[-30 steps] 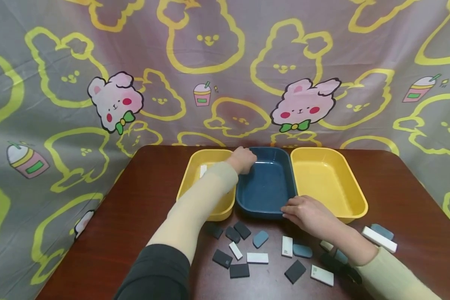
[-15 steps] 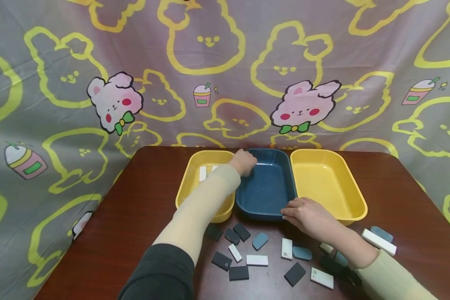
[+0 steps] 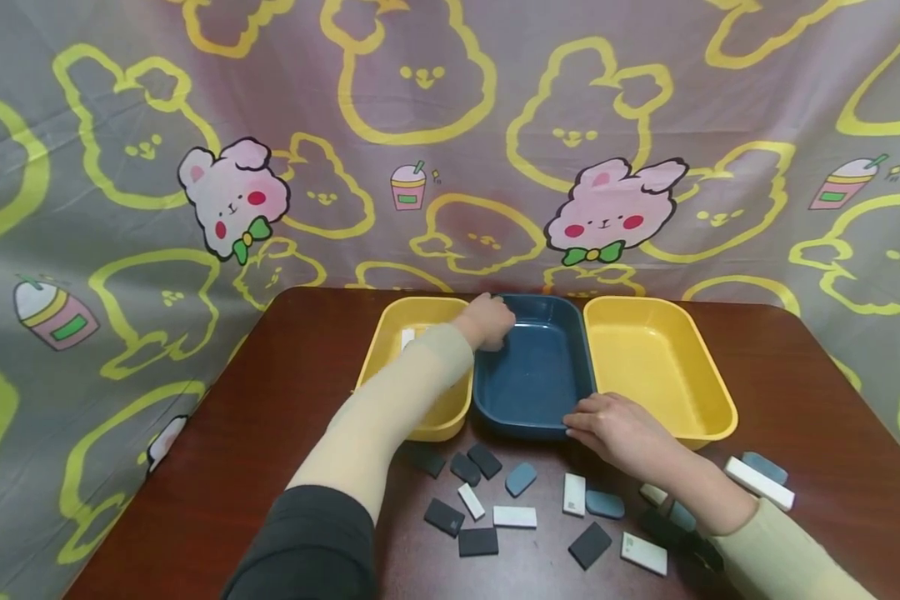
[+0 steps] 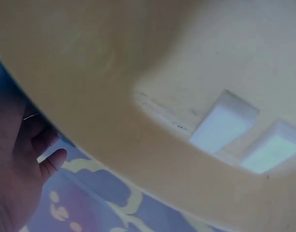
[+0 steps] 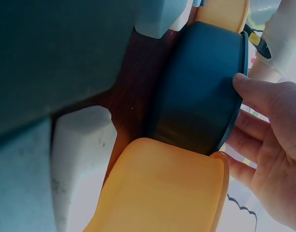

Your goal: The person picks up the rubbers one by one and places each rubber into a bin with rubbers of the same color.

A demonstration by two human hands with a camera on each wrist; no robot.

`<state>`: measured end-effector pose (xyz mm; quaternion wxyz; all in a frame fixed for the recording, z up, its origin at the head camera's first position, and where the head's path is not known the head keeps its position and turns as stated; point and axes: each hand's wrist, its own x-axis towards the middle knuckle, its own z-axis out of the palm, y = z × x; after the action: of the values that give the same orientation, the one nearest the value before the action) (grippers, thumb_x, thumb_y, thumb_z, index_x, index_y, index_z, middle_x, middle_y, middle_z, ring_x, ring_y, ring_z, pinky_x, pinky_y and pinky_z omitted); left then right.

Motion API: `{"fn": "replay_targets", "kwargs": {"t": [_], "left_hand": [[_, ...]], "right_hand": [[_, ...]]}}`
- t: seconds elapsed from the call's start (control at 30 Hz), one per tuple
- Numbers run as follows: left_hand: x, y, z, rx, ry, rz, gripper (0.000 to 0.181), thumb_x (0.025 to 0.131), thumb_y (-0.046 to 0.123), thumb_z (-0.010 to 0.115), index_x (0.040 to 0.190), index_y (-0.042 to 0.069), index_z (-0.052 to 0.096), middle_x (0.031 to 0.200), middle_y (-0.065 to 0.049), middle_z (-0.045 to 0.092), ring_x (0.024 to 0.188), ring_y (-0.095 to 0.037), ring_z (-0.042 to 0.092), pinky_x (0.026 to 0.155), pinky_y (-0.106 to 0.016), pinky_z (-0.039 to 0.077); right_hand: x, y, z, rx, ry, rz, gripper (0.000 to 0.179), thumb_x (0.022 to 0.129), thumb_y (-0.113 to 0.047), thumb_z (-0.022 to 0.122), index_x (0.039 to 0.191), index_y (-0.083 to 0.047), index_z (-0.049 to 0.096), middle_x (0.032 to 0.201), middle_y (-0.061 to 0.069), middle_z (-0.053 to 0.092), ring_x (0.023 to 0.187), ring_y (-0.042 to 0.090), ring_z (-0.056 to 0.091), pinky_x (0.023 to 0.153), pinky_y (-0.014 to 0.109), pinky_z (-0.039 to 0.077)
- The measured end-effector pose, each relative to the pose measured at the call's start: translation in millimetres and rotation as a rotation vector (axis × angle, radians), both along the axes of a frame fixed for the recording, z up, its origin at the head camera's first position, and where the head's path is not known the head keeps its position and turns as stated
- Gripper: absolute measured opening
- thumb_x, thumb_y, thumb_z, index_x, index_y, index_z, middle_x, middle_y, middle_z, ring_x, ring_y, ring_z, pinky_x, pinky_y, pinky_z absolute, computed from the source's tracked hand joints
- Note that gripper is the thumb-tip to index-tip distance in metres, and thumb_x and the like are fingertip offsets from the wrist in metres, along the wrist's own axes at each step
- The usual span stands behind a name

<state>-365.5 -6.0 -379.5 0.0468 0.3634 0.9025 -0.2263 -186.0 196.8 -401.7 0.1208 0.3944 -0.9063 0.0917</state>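
Observation:
A dark blue plastic tray [image 3: 534, 367] stands between two yellow trays. My left hand [image 3: 487, 321] grips its far left corner, fingers curled at the rim; the left wrist view shows this hand [image 4: 22, 164] just outside the left yellow tray [image 4: 109, 121], with its hold partly hidden. At the near right corner, my right hand [image 3: 618, 425] pinches the blue rim. From the right wrist side, the thumb [image 5: 256, 92] presses the blue tray's [image 5: 198, 92] outer edge while the fingers reach over inside. White blocks [image 4: 227, 123] lie in the left yellow tray, partly covered by my left arm in the head view.
The right yellow tray [image 3: 648, 367] abuts the blue one. Several small black blocks [image 3: 478, 542], white blocks [image 3: 515, 517] and blue-grey blocks [image 3: 521, 479] lie scattered on the brown table [image 3: 285, 375] in front. A long white block [image 3: 760, 483] lies at the right. A patterned cloth [image 3: 457, 150] hangs behind.

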Motion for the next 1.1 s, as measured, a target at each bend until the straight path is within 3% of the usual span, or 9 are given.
{"fn": "replay_targets", "kwargs": {"t": [0.23, 0.37, 0.47, 0.67, 0.87, 0.97, 1.1], "left_hand": [[20.1, -12.1, 19.0, -0.016, 0.066, -0.104, 0.031, 0.096, 0.036, 0.057, 0.116, 0.015, 0.069, 0.111, -0.002, 0.064, 0.103, -0.021, 0.052, 0.091, -0.037, 0.041], [32.3, -29.0, 27.0, 0.033, 0.103, -0.145, 0.035, 0.095, 0.041, 0.059, 0.117, 0.016, 0.068, 0.108, -0.001, 0.063, 0.102, -0.02, 0.053, 0.085, -0.036, 0.042], [40.3, -44.6, 33.8, 0.121, 0.103, -0.148, 0.036, 0.094, 0.042, 0.06, 0.118, 0.015, 0.067, 0.108, 0.0, 0.063, 0.102, -0.02, 0.052, 0.086, -0.037, 0.042], [59.2, -80.7, 56.8, 0.369, 0.077, -0.09, 0.04, 0.094, 0.037, 0.062, 0.123, 0.01, 0.065, 0.115, -0.005, 0.062, 0.107, -0.023, 0.053, 0.093, -0.041, 0.043], [78.0, -115.8, 72.5, 0.508, 0.101, -0.007, 0.045, 0.094, 0.038, 0.062, 0.127, 0.008, 0.063, 0.121, -0.008, 0.061, 0.112, -0.025, 0.053, 0.093, -0.042, 0.044], [89.9, -131.3, 71.1, 0.554, 0.115, 0.025, 0.044, 0.094, 0.038, 0.062, 0.126, 0.008, 0.063, 0.121, -0.008, 0.061, 0.11, -0.026, 0.054, 0.091, -0.042, 0.045], [111.7, -153.4, 57.1, 0.613, 0.115, 0.065, 0.041, 0.092, 0.036, 0.066, 0.122, 0.009, 0.065, 0.118, -0.008, 0.063, 0.107, -0.026, 0.057, 0.087, -0.042, 0.048]], "right_hand": [[-0.3, 0, -0.4, 0.005, 0.012, -0.002, 0.021, 0.075, -0.013, 0.084, 0.094, -0.007, 0.077, 0.08, -0.001, 0.067, 0.072, 0.013, 0.061, 0.07, 0.033, 0.054], [0.0, -1, -0.8, 0.006, 0.008, -0.005, 0.02, 0.076, -0.013, 0.083, 0.094, -0.007, 0.077, 0.08, -0.001, 0.068, 0.072, 0.014, 0.061, 0.07, 0.033, 0.054], [0.9, -1, -0.5, 0.006, 0.004, -0.004, 0.02, 0.076, -0.013, 0.083, 0.094, -0.007, 0.077, 0.08, -0.001, 0.068, 0.073, 0.014, 0.061, 0.07, 0.033, 0.054], [0.5, -1, -0.6, 0.005, 0.008, -0.003, 0.02, 0.077, -0.013, 0.082, 0.095, -0.007, 0.077, 0.081, -0.002, 0.068, 0.073, 0.013, 0.061, 0.071, 0.033, 0.054], [1.3, 0, 0.0, 0.001, 0.016, -0.002, 0.019, 0.076, -0.012, 0.083, 0.094, -0.008, 0.077, 0.08, -0.003, 0.067, 0.072, 0.013, 0.061, 0.071, 0.033, 0.054], [1.5, 0, -0.2, -0.005, 0.021, -0.006, 0.019, 0.076, -0.013, 0.083, 0.094, -0.008, 0.077, 0.08, -0.003, 0.067, 0.072, 0.013, 0.06, 0.071, 0.033, 0.053], [1.8, -1, -1.3, -0.009, 0.006, -0.009, 0.019, 0.077, -0.013, 0.082, 0.094, -0.008, 0.077, 0.08, -0.003, 0.067, 0.072, 0.012, 0.06, 0.071, 0.033, 0.054]]}}
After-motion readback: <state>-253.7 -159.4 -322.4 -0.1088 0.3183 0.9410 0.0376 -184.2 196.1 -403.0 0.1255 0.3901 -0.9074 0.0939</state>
